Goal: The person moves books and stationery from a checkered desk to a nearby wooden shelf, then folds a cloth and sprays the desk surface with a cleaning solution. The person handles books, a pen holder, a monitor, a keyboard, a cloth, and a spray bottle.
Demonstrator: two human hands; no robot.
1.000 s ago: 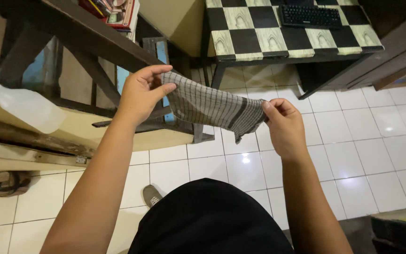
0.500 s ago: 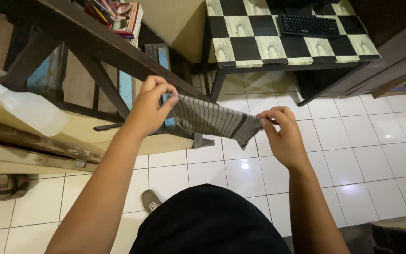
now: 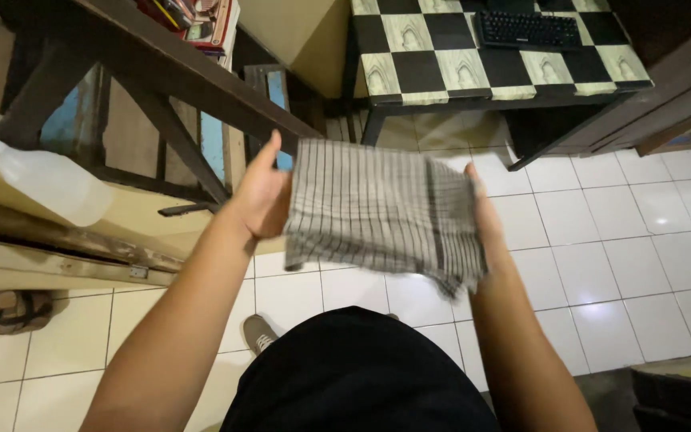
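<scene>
The grey checked woven cloth (image 3: pixel 381 212), a narrow twisted band a moment ago, now spreads flat between the left hand (image 3: pixel 261 196) and right hand (image 3: pixel 481 212), both gripping its edges, in front of the chequered counter (image 3: pixel 441 84).

White glossy tile floor (image 3: pixel 601 240); checkered table (image 3: pixel 457 56) with black keyboard (image 3: pixel 537 28); dark wooden frame (image 3: pixel 169 72) left.

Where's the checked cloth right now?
In the head view, the checked cloth hangs spread at centre frame between the left hand and right hand, above the white tiled floor.
</scene>
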